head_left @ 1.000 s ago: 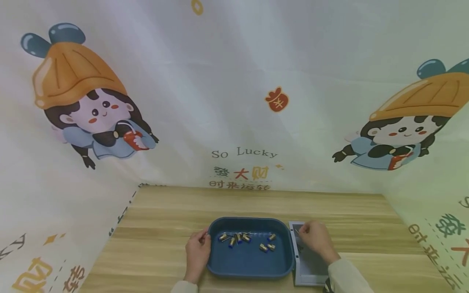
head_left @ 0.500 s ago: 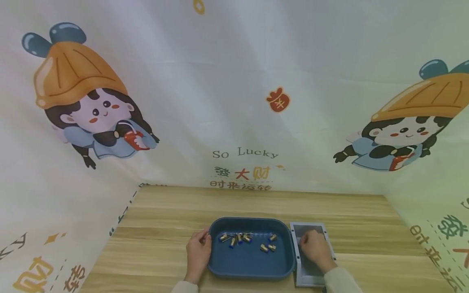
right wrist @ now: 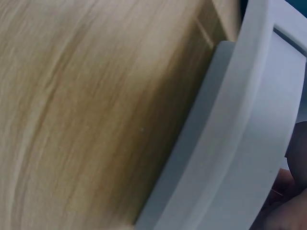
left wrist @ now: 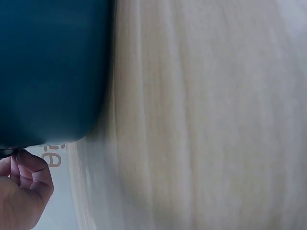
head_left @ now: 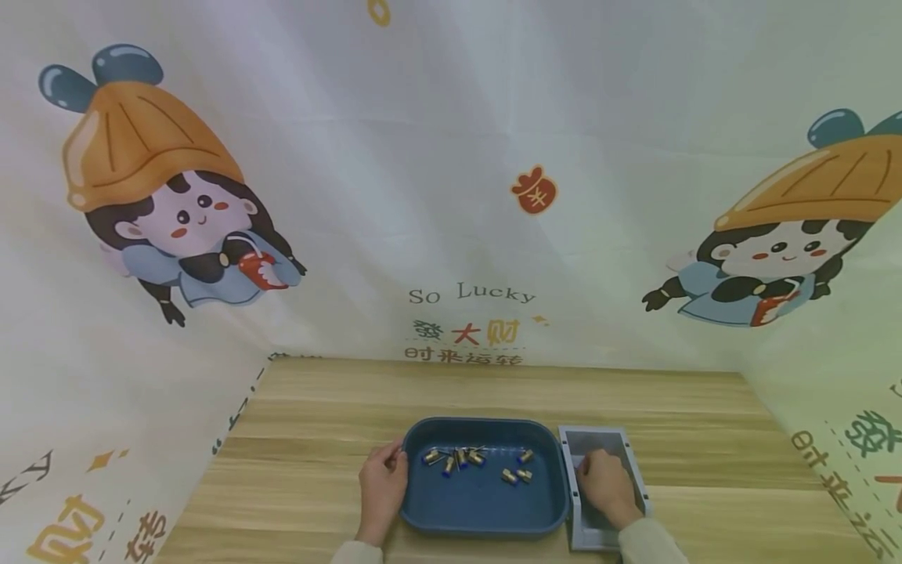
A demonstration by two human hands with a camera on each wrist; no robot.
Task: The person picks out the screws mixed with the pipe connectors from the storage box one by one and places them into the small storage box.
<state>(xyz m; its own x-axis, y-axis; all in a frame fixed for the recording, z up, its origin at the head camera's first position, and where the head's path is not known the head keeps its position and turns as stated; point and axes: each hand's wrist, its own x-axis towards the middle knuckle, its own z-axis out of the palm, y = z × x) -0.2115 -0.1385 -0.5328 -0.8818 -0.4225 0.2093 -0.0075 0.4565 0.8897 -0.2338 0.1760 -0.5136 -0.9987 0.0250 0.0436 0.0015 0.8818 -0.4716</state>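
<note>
My left hand pinches the left rim of a dark blue plastic basin; in the left wrist view, thumb and fingers meet at its edge. Inside the basin lie several small brass pieces with blue ends, mixed with thin screw-like pieces towards the left. To the right, my right hand reaches down into a grey open-topped box, fingers curled. Its fingertips are hidden, so whatever they hold or touch cannot be seen. The right wrist view shows mostly the box's wall.
The grey box stands against the basin's right side. Both rest on a wood-grain tabletop. A printed cloth hangs behind and on both sides.
My right hand has moved from the box's upper left part, where it pinched a small thin piece, lower into the box. The left hand stays at the basin rim.
</note>
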